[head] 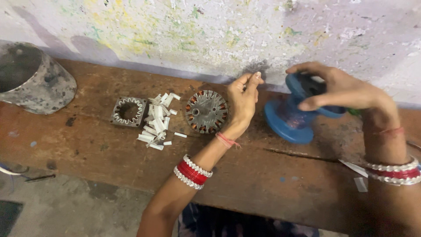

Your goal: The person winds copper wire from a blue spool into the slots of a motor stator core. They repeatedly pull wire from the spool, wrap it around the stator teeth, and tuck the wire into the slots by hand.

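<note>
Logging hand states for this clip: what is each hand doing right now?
Left hand: fingertips pinched; anything held cannot be told.
Right hand: open, resting on blue spool.

Soft, even light is falling across the scene, brighter on the wall [210, 30] in the upper part of the frame and dimming toward the lower corners. Faint shadows are lying on the wall at upper left. Nothing is glaring. The whole frame is looking slightly soft and grainy, with the lower edge blurring most.
</note>
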